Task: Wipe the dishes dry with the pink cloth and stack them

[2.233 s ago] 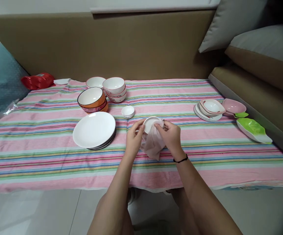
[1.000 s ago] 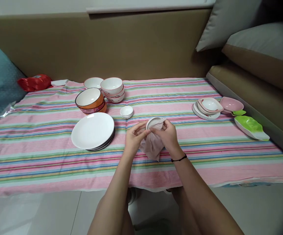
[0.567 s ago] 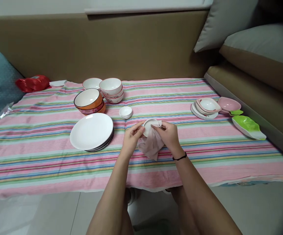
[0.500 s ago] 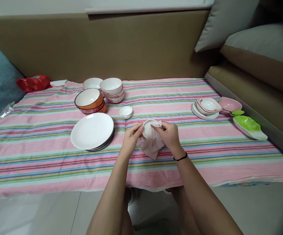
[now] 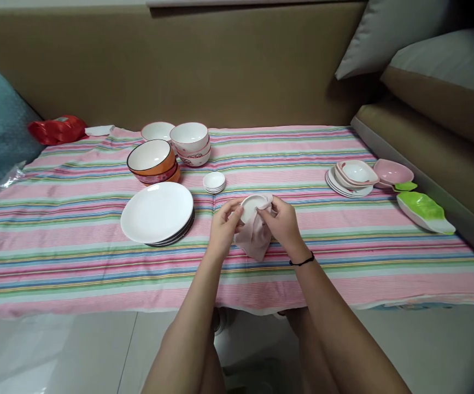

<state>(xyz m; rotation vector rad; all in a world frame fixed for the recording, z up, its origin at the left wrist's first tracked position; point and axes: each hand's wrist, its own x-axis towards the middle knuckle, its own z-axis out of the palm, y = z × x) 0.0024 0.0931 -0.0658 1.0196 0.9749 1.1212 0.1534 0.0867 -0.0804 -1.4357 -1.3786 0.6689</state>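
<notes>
While both hands (image 5: 255, 227) grip, small dish (image 5: 252, 206) sits between fingers (image 5: 237, 209).

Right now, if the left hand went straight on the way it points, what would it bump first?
The small white dish by the pink cloth: the left hand points away and slightly right, and its fingers already touch that dish's rim. Beyond seems only striped tablecloth, though depth is unclear.

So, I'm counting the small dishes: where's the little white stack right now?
In the head view, the little white stack sits on the striped tablecloth left of centre, just beyond the left hand, right of the orange bowls.
</notes>
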